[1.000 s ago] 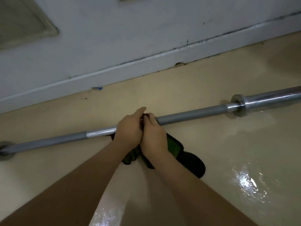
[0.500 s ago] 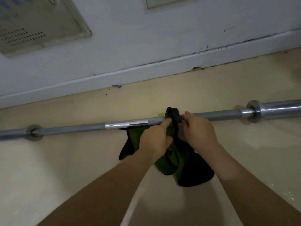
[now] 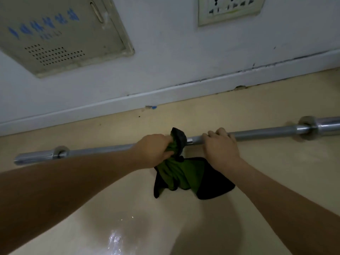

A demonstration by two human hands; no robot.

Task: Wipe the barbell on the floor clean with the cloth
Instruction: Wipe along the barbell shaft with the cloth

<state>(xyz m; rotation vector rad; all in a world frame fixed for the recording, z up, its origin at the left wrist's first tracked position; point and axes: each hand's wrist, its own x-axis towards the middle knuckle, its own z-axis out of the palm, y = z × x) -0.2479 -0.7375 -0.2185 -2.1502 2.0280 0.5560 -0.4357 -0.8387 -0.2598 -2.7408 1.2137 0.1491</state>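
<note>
Barbell (image 3: 266,133): a long, plain grey steel bar with shiny collars, lying on the glossy beige floor (image 3: 276,181) beside the white wall. The left hand (image 3: 154,150) clutches a bunched green-and-black cloth (image 3: 182,173) against it; the right hand (image 3: 220,146) grips the shaft just beside.

vented wall panel (image 3: 60,34), socket (image 3: 230,8), skirting board (image 3: 184,92)

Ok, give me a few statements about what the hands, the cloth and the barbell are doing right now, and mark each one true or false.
1. The left hand grips the cloth. True.
2. The right hand rests on a wall socket. False: it holds the barbell shaft.
3. The cloth is bright red. False: it is green and black.
4. The barbell lies on the floor along the wall. True.
</note>
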